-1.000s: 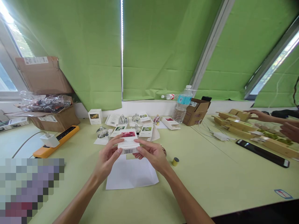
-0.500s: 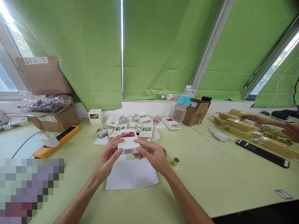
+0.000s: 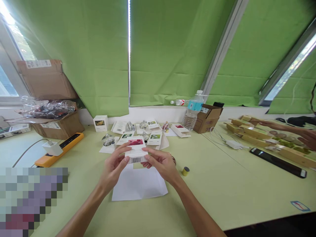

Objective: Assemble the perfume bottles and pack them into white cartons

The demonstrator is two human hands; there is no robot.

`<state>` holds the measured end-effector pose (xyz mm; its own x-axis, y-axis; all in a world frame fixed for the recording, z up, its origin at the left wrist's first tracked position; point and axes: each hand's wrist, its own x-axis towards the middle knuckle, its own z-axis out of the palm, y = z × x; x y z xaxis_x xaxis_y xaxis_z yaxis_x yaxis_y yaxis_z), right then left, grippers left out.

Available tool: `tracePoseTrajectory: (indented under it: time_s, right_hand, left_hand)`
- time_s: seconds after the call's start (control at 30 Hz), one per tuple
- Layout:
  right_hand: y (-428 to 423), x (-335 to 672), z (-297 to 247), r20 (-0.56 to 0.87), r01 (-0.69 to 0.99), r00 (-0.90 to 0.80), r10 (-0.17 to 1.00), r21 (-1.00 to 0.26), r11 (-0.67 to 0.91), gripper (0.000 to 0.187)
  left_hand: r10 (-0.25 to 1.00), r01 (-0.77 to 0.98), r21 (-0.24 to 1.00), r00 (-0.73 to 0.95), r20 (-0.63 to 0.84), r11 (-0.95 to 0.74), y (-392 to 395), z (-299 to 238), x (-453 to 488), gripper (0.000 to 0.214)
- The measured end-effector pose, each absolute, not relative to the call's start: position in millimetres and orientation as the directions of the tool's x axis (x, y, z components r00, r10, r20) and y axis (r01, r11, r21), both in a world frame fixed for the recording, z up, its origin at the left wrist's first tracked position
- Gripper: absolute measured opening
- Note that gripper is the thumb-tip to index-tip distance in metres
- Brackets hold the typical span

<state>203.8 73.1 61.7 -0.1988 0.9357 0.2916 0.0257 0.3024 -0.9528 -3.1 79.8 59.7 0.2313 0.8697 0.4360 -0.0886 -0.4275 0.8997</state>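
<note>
Both my hands hold one small white box [image 3: 135, 152] above the table; its top shows a pink flower picture and its near side a barcode. My left hand [image 3: 114, 166] grips its left end with thumb and fingers closed on it. My right hand [image 3: 159, 163] pinches the right end. Under the hands lies a white sheet of paper [image 3: 139, 186]. A small gold cap [image 3: 185, 171] stands just right of my right hand.
Behind the box lie several flat white cartons [image 3: 155, 137] and small glass bottles [image 3: 108, 140]. A water bottle [image 3: 193, 110] and cardboard boxes [image 3: 208, 117] stand at the back. An orange power strip [image 3: 59, 148] is at left. Another person's hands [image 3: 305, 136] work among tan boxes at right.
My hands and the box stay put. The other person's hands at the right have shifted slightly among the tan boxes.
</note>
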Motion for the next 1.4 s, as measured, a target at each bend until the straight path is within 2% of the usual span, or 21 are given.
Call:
tracePoseTrajectory:
  time_s: [1.4]
  right_hand:
    - [74.9, 203.8, 59.6, 0.271, 0.045, -0.184, 0.945, -0.958, 0.284, 0.04]
  left_hand:
    - [0.863, -0.057, 0.894, 0.238, 0.445, -0.445, 83.2, 54.1, -4.6, 0.026]
